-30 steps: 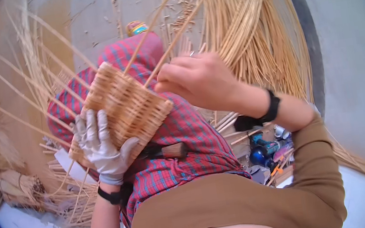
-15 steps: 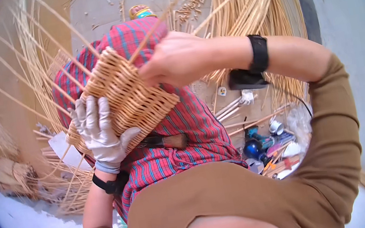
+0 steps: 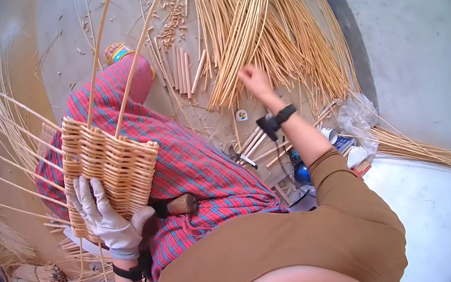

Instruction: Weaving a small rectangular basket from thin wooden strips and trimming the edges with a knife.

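Note:
On my lap lies a woven wicker panel (image 3: 110,167), tilted, with several long stakes sticking out of its upper and left edges. My left hand (image 3: 111,225), in a pale glove, grips its lower left part, fingers over the weave and thumb by the lower edge. Bare and stretched forward, my right hand (image 3: 256,82) lies over a thick bundle of tan canes (image 3: 256,31). Its fingers are curled together; whether a cane is pinched in them is hidden. A brush with a thick wooden end (image 3: 181,205) rests on my checked skirt (image 3: 193,157) beside the panel.
Short rods (image 3: 182,71) and cut bits (image 3: 170,24) lie on the floor ahead. A tape measure (image 3: 241,115), a blue round thing (image 3: 301,174) and a plastic bag (image 3: 357,114) are to the right. More canes (image 3: 431,151) lie far right; fibre bundles (image 3: 36,280) sit at left.
My right hand has left the panel's upper right side and reached forward right to the cane bundle. The panel, still in my left hand, has shifted left and turned more upright.

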`<state>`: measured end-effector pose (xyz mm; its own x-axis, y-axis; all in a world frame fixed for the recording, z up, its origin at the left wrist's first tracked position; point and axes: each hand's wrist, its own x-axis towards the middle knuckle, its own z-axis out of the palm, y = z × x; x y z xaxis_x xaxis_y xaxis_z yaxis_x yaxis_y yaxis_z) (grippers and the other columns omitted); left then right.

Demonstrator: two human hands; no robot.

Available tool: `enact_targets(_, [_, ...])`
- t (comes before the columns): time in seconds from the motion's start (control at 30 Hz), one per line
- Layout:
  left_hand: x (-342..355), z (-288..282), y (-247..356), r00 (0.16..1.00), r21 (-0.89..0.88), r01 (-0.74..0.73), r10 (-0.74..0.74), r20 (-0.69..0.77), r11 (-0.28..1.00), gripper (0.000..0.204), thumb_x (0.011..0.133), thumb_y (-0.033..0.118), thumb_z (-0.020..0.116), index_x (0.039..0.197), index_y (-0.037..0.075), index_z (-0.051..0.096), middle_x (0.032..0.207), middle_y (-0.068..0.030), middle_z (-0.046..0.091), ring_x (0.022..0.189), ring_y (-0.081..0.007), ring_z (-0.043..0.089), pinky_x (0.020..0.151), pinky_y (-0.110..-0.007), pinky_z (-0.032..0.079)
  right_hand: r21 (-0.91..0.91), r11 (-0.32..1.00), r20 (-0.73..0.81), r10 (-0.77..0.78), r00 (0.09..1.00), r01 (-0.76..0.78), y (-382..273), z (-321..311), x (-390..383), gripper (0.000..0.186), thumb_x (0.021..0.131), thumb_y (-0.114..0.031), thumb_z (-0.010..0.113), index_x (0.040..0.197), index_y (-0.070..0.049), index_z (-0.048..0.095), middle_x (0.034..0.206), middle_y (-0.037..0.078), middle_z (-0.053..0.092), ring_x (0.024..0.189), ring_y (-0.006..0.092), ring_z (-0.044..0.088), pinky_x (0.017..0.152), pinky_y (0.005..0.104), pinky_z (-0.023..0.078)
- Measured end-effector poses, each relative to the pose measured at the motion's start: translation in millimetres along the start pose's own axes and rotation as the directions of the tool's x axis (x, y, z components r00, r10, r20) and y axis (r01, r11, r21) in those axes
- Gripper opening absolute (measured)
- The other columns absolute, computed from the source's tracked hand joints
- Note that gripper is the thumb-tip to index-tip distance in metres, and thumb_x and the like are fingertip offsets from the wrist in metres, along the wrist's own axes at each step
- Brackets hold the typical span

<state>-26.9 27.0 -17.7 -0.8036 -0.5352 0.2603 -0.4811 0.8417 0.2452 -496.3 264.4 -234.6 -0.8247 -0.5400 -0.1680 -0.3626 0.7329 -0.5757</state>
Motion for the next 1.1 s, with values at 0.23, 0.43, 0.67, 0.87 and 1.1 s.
enact_targets(0.23, [1.6,-22.5,17.5,0.991,0.008,0.097,-0.098,0.096,0.995,0.115,0.076,0.047,0.089,0.168,0.007,0.033,0.170,-0.0265,0.033,0.157,-0.0490,0.032,0.130,-0.057,0.028,-0.267,0.874,0.097,0.444,0.891,-0.407,-2.3,99.0,-31.3,0.035,0.090,-0.048,0.076,0.103,-0.015,0.081,0.105,0.015,0.080,0.102,0.0384,0.076,0.092,0.0507,0.059])
enact_targets(0.43, [1.7,-32.1,-1.9,0.974,0.071,0.113,-0.125,0.191,0.991,0.112,0.070,0.039,0.092,0.165,0.013,0.039,0.171,-0.0226,0.034,0.156,-0.0516,0.032,0.128,-0.059,0.030,0.308,0.788,0.233,0.481,0.845,-0.533,6.5,64.6,-9.8,0.021,0.094,-0.024,0.070,0.092,-0.002,0.069,0.081,0.009,0.074,0.061,0.0138,0.068,0.052,0.0286,0.052])
enact_targets(0.67, [27.8,-10.3,27.7,0.964,-0.431,0.182,-0.246,-0.099,0.884,0.083,0.073,0.041,0.097,0.132,0.004,0.053,0.165,-0.0270,0.041,0.154,-0.0480,0.037,0.128,-0.054,0.029,0.892,0.364,0.375,-0.265,0.888,-0.268,-212.1,-54.7,-105.5,0.014,0.104,-0.011,0.070,0.113,-0.007,0.060,0.091,0.007,0.071,0.074,0.0138,0.069,0.063,0.0268,0.055])
enact_targets(0.87, [38.9,4.4,27.6,0.972,-0.165,0.168,-0.191,-0.134,0.972,0.122,0.074,0.073,0.083,0.158,-0.004,0.043,0.160,-0.0260,0.049,0.152,-0.0434,0.043,0.132,-0.058,0.018,0.972,0.226,0.177,-0.520,0.836,-0.065,-265.8,-50.1,-113.4,0.020,0.104,-0.004,0.069,0.118,-0.008,0.056,0.101,0.012,0.075,0.088,0.0213,0.076,0.078,0.0319,0.063])
enact_targets(1.1, [31.9,-0.4,24.3,0.973,0.038,0.222,-0.220,-0.065,0.974,0.122,0.076,0.079,0.076,0.163,0.001,0.039,0.166,-0.0250,0.042,0.157,-0.0428,0.037,0.132,-0.057,0.019,0.914,0.404,0.296,-0.606,0.738,-0.034,-278.1,-27.5,-97.9,0.015,0.106,-0.004,0.067,0.116,-0.005,0.055,0.107,0.013,0.075,0.105,0.0231,0.077,0.090,0.0329,0.063])
